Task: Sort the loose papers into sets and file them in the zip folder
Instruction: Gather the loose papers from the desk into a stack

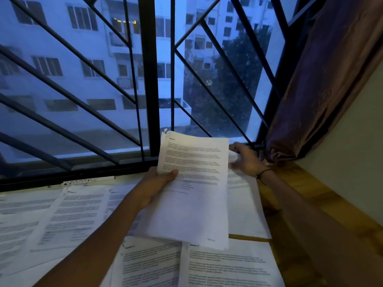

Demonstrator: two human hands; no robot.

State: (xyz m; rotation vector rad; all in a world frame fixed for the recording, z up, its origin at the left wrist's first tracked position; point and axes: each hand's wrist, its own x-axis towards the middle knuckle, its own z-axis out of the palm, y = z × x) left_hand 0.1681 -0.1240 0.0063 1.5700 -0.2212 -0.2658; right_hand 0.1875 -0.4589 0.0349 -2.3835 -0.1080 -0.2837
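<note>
A wooden worktop (290,206) runs along a barred window (149,79), with a brown curtain (323,83) bunched at its right end against a pale wall (356,158). Outside, in dim blue light, stand pale apartment blocks (62,59) and a dark tree (234,83). Printed papers (68,214) cover most of the worktop, overlapping from the left edge to the near right, with bare wood showing only on the right side. The left hand (153,183) holds a stack (192,189) of sheets raised above the worktop, thumb pressed on the top page's left edge and fingers hidden beneath. The right hand (246,158), with a dark band at the wrist, reaches behind the stack's right edge and curls round a white sheet (233,156) near the window sill. No folder can be made out.
</note>
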